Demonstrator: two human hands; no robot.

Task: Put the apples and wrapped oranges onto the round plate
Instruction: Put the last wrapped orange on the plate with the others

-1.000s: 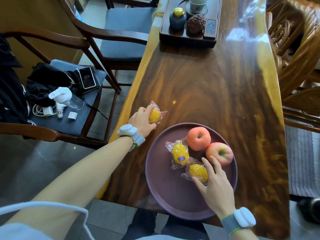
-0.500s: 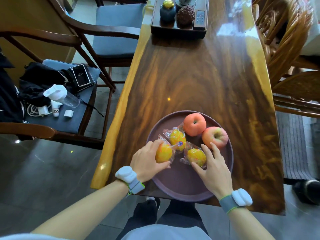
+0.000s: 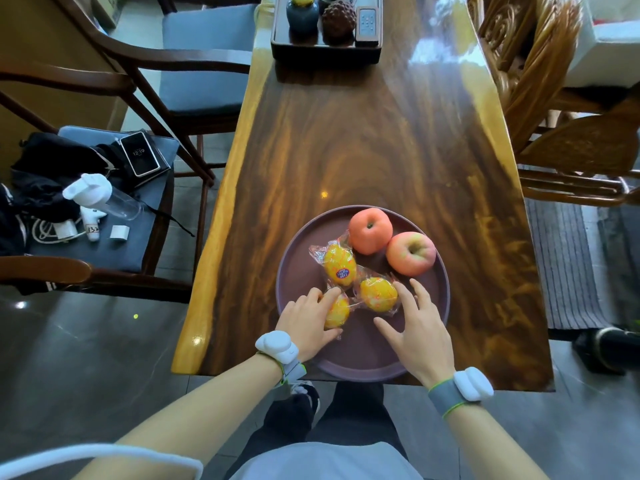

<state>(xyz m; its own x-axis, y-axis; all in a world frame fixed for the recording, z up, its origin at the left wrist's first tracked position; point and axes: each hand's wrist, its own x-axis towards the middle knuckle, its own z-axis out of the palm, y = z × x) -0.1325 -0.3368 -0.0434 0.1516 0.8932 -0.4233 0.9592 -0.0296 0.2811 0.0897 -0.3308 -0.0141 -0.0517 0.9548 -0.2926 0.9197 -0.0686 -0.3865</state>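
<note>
A round dark purple plate (image 3: 429, 327) lies at the near edge of the wooden table. Two pink-red apples sit on its far side, one (image 3: 370, 231) at the back and one (image 3: 410, 253) to its right. Three oranges in clear wrap lie on the plate: one with a blue sticker (image 3: 340, 264), one (image 3: 378, 294) in the middle, and one (image 3: 337, 311) at the near left. My left hand (image 3: 308, 323) is closed around that near-left orange, which rests on the plate. My right hand (image 3: 417, 332) hovers with fingers spread, fingertips touching the middle orange.
A dark tray (image 3: 327, 51) with a blue jar, a brown cone-shaped ornament and a remote stands at the far end of the table (image 3: 363, 140). Wooden chairs flank both sides; the left chair (image 3: 104, 237) holds a phone, a bottle and cables.
My left hand carried the third wrapped orange from the bare table at the left onto the plate and set it down by the others. My right hand lifted slightly off the middle orange.
</note>
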